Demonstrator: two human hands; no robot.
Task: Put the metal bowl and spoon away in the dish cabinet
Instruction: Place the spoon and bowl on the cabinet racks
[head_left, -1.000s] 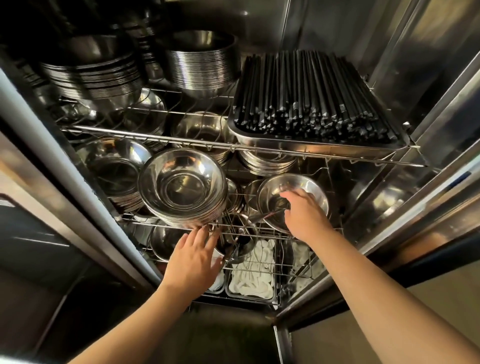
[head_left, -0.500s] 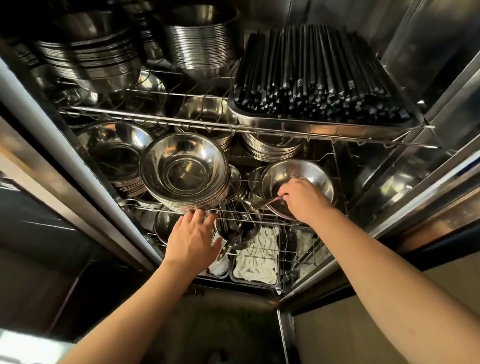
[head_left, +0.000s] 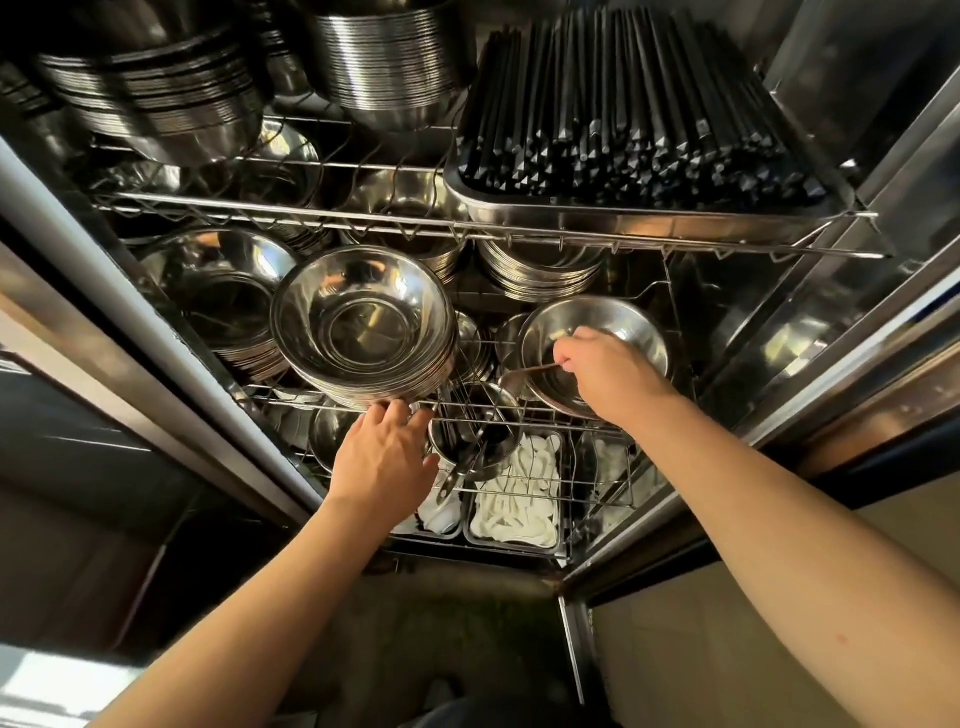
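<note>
Metal bowl (head_left: 631, 325) sits on middle wire rack (head_left: 545, 413), right side, w/ right hand (head_left: 605, 371) over it, fingers pinched shut on spoon (head_left: 524, 375) handle. Left hand (head_left: 387, 449) fingers loosely spread, tips touching bottom of bowl stack (head_left: 363, 327) at rack edge.

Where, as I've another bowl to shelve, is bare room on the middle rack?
Only a dark strip, apparently bare, between the lone bowl, where the right hand holds the spoon, and the cabinet's right wall. Leftward, bowl stacks crowd the rack.
</note>
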